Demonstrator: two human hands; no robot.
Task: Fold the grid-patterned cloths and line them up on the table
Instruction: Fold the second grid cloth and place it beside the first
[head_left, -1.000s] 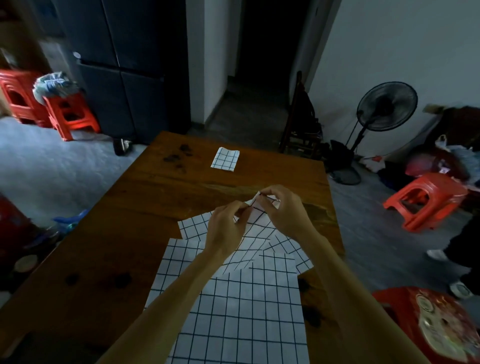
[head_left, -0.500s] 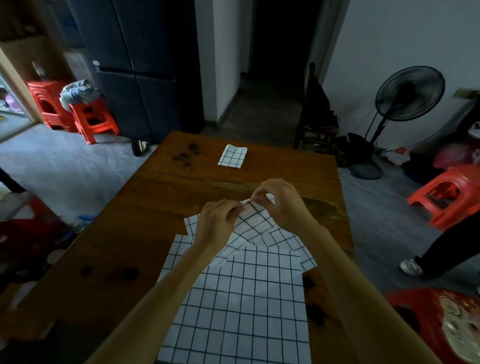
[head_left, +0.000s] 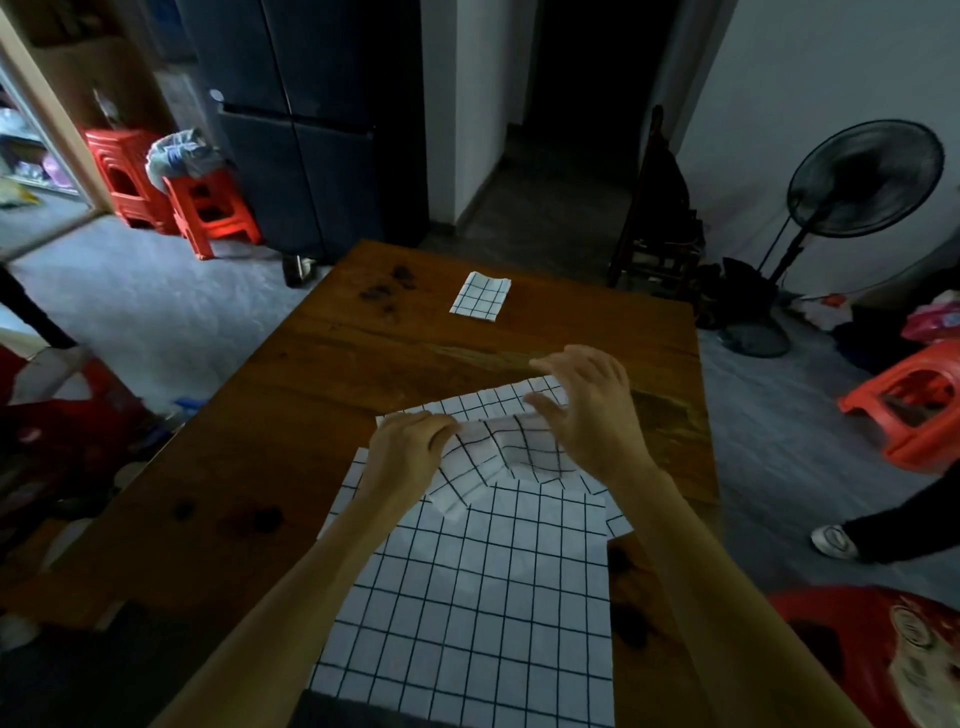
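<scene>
A white cloth with a black grid (head_left: 511, 447) is lifted and rumpled between my hands above the wooden table (head_left: 322, 415). My left hand (head_left: 408, 449) pinches its near left edge. My right hand (head_left: 587, 405) holds its far right edge between thumb and spread fingers. Under it lies a pile of flat grid cloths (head_left: 483, 603) reaching the table's near edge. One small folded grid cloth (head_left: 480, 299) lies alone near the table's far edge.
Red plastic stools (head_left: 210, 213) and a dark fridge (head_left: 306, 130) stand beyond the table on the left. A standing fan (head_left: 862, 179) and another red stool (head_left: 909, 402) are on the right. A person's leg and shoe (head_left: 836, 540) are at the right.
My hands have moved apart, spreading the held cloth wider. My right hand's fingers have opened out along the far edge. The camera has tilted up and to the left.
</scene>
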